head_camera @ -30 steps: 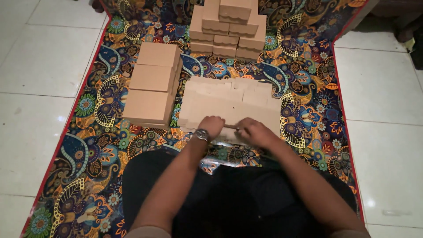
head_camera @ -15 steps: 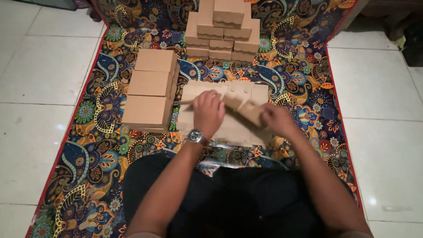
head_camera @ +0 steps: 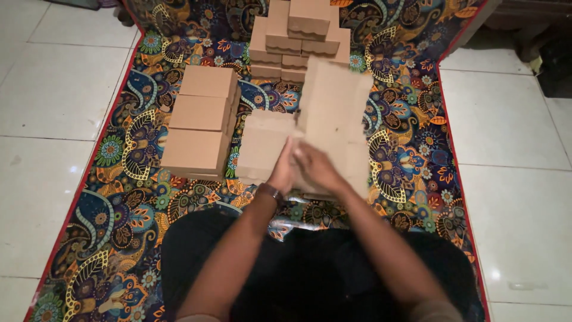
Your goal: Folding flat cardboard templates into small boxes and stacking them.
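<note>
A flat brown cardboard box blank point(head_camera: 333, 113) is raised and tilted up in front of me, blurred by motion. My right hand point(head_camera: 316, 167) grips its lower edge. My left hand point(head_camera: 283, 173), with a watch on the wrist, presses against the blank's left part beside the right hand. Under and left of the hands lies a stack of flat cardboard blanks point(head_camera: 262, 146) on the patterned rug point(head_camera: 405, 173).
Three closed brown boxes point(head_camera: 199, 113) lie in a row to the left. A pile of folded boxes point(head_camera: 298, 33) stands at the back. White floor tiles point(head_camera: 512, 131) flank the rug on both sides. My dark-clothed lap fills the bottom.
The hands have come together at the near edge and lifted one blank off the stack, swinging it upright to the right; a second ago both hands lay flat on the stack.
</note>
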